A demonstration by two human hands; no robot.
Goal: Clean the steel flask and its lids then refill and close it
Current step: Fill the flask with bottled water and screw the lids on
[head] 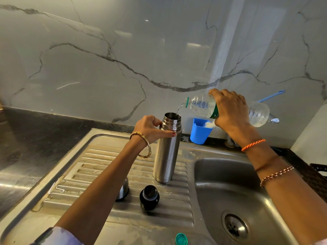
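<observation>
Refill under way: steel flask (167, 151) upright on drainboard (99, 174), gripped by left hand (150, 129); right hand (230, 110) wrapped round tilted water bottle (201, 106), pouring. Black stopper (149, 198) and steel cap (123, 190) still off; closing outstanding.

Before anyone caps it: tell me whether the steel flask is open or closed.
Open. The steel flask stands upright with a bare threaded mouth; its black stopper lies on the drainboard.

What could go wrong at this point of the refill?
The stream from the tilted plastic bottle in the right hand is thin and enters near the rim of the steel flask, so it could spill. The flask stands on the ribbed, wet drainboard; only the left hand steadies it. The black inner lid could be knocked.
</observation>
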